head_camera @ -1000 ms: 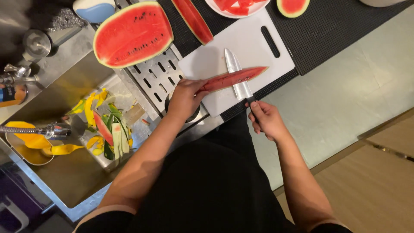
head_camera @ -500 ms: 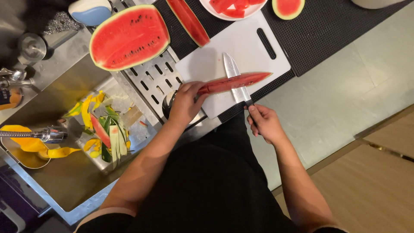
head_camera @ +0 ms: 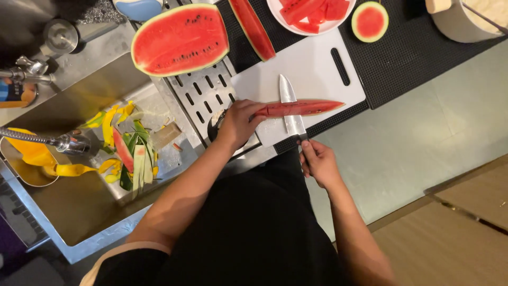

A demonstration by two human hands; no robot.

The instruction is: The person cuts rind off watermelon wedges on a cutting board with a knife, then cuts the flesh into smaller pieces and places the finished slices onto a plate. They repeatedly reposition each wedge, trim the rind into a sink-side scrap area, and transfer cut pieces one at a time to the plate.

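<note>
Left hand (head_camera: 239, 123) pinches the watermelon slice (head_camera: 299, 108) on the cutting board (head_camera: 312, 69) — right hand (head_camera: 317, 161) grips the knife (head_camera: 291, 108).

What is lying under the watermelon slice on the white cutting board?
The knife blade passes beneath the watermelon slice, flat on the white cutting board. The left hand covers the slice's left end; the right hand hides the handle.

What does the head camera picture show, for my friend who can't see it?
A person's left hand holds a thin watermelon slice on a white cutting board while the right hand cuts it with a knife. A watermelon half lies nearby.
</note>
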